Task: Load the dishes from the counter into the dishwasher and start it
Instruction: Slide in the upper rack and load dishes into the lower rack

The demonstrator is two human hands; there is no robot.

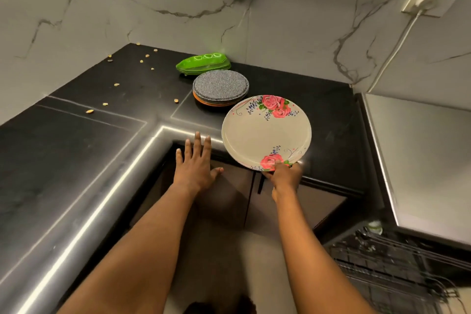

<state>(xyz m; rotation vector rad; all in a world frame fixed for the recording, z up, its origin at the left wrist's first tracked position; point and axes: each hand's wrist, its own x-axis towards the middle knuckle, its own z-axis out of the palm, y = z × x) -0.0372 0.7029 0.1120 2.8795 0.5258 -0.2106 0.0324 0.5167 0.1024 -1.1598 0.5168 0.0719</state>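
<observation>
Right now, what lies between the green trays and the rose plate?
Between green trays and rose plate sits a stack of grey plates, in head view.

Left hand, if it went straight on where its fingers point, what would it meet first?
Likely the shiny counter edge, just past the fingertips of the left hand. If the hand is above it, the grey plate stack comes next. Depth is unclear.
</observation>
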